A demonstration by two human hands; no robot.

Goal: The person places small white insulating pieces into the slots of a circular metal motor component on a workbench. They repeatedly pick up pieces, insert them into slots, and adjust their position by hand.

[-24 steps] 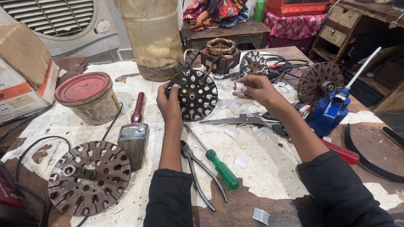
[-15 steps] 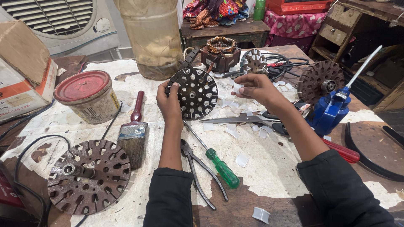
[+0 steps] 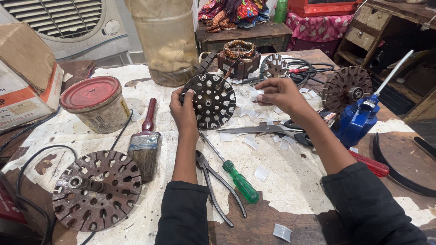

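Left hand [image 3: 184,111] grips slotted disc [image 3: 212,100] | right hand [image 3: 277,93] pinches white slip [image 3: 255,95] | tin [image 3: 96,104] lidded

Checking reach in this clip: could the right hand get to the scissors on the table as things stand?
Probably yes. The right hand hovers just above the scissors, which lie open on the table with only paper scraps around them; it does pinch a small white piece.

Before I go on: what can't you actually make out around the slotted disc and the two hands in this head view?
- Head view: far face of the slotted disc, turned away.
- Disc's left rim, covered by the left hand.
- Right hand: its fingers hide most of the small white piece.
- Pliers: jaw tips hidden under the left forearm.
- Scissors: handles behind the right forearm.
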